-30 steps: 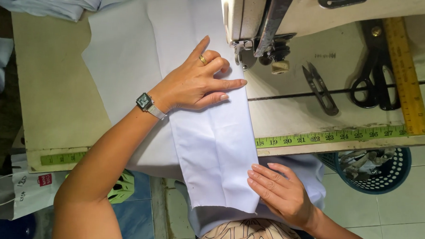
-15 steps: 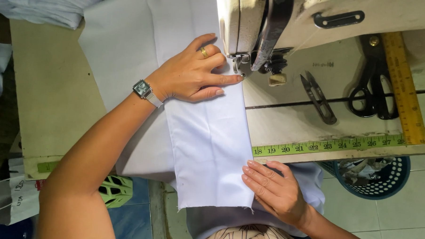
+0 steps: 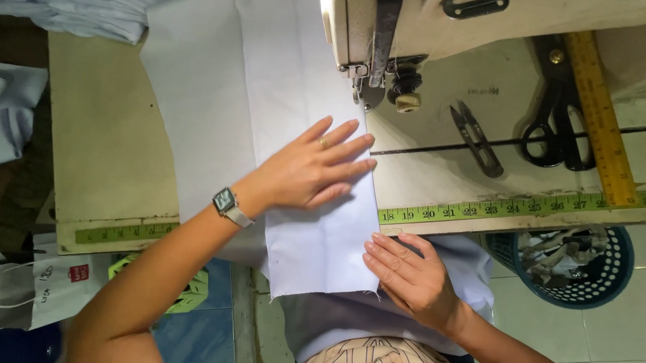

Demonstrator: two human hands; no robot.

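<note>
**White cloth lined up under the needle, both my palms flat on it**

Cream tabletop (image 3: 102, 159) fills most of my view, with the sewing machine (image 3: 414, 27) at its far side and tiled floor below the near edge. Across it lies the white fabric panel (image 3: 269, 94), its long axis running from me straight toward the presser foot (image 3: 365, 90), its right edge in line with that foot.

My left hand (image 3: 312, 170) lies nearer the needle, fingers spread and pressed flat on the cloth, gripping nothing. My right hand (image 3: 412, 281) rests open on the panel's near right corner, where it hangs off the table's edge toward my lap.

Right of the seam line sit black scissors (image 3: 558, 114), small thread snips (image 3: 475, 137), a yellow ruler (image 3: 601, 116) and a green tape measure (image 3: 508, 207) along the edge. A basket of scraps (image 3: 570, 265) stands on the floor.
</note>
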